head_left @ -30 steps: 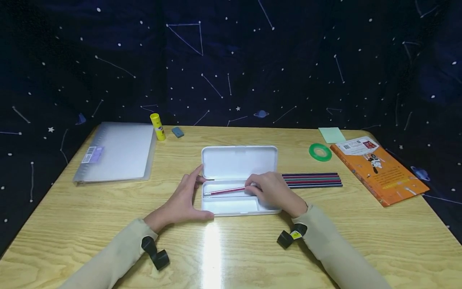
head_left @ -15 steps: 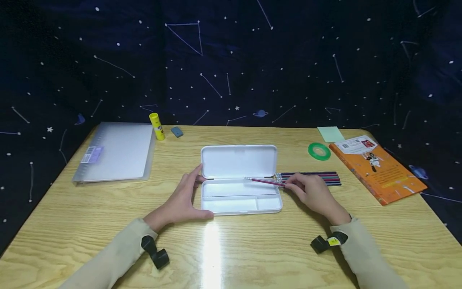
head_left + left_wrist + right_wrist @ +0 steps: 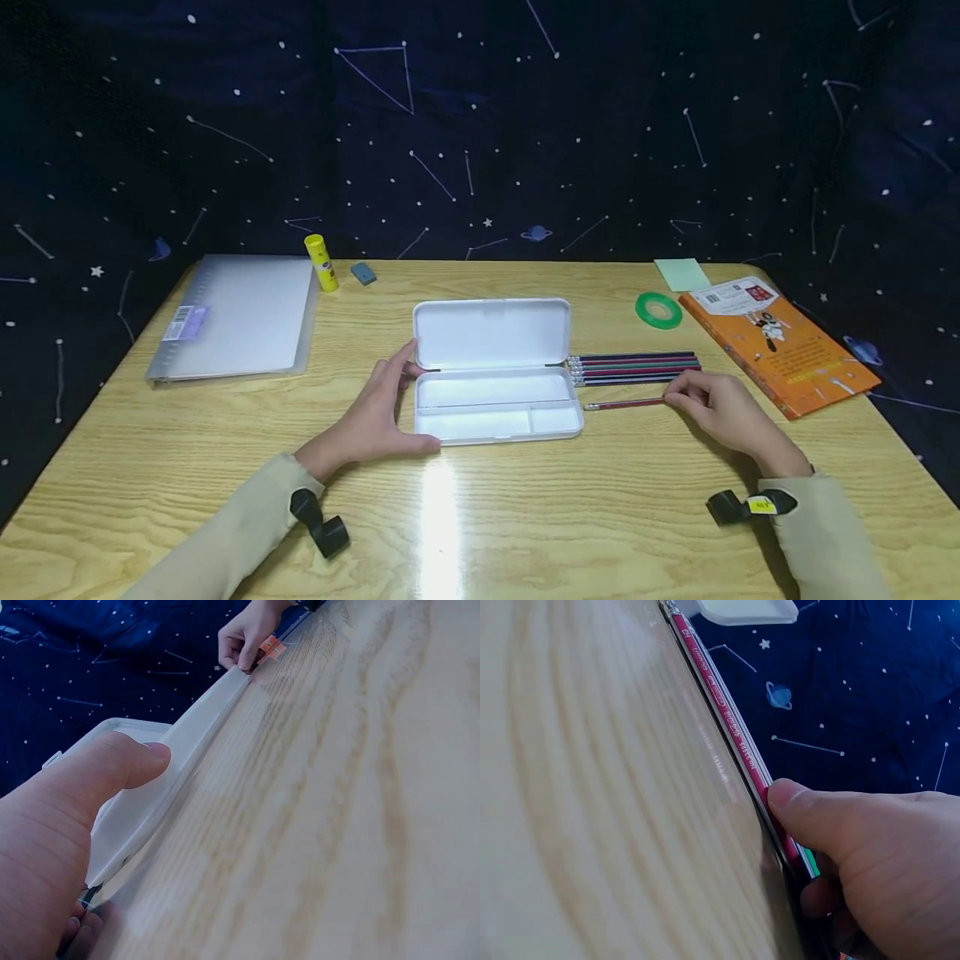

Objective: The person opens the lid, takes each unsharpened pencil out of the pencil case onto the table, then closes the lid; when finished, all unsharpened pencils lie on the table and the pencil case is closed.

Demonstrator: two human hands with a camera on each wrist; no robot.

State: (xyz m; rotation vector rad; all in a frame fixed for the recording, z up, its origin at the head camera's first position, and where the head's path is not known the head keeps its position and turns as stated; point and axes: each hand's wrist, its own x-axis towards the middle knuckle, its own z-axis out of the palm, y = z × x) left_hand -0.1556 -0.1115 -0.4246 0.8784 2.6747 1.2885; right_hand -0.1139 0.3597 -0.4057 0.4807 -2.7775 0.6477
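A white pencil case (image 3: 472, 422) lies open in the middle of the table, its lid tipped back and its divided tray bare. My left hand (image 3: 371, 417) holds the case's left end, thumb at the front corner and fingers at the back near the hinge. To the right of the case, my right hand (image 3: 723, 412) pinches a red pencil (image 3: 626, 404) by its right end between thumb and fingers. The pencil's eraser end points at the case, and it lies low along the tabletop. Just behind it is a row of several pencils (image 3: 637, 367) side by side.
A clear-covered ring binder (image 3: 232, 317), a yellow glue stick (image 3: 321, 262) and a blue-grey eraser (image 3: 363, 273) are at the back left. Green tape (image 3: 658, 310), pale green sticky notes (image 3: 681, 274) and an orange book (image 3: 780, 350) are at the back right.
My right hand has lifted the pencil out of the case's tray and carried it right, to the table in front of the pencil row. The left hand has stayed on the case.
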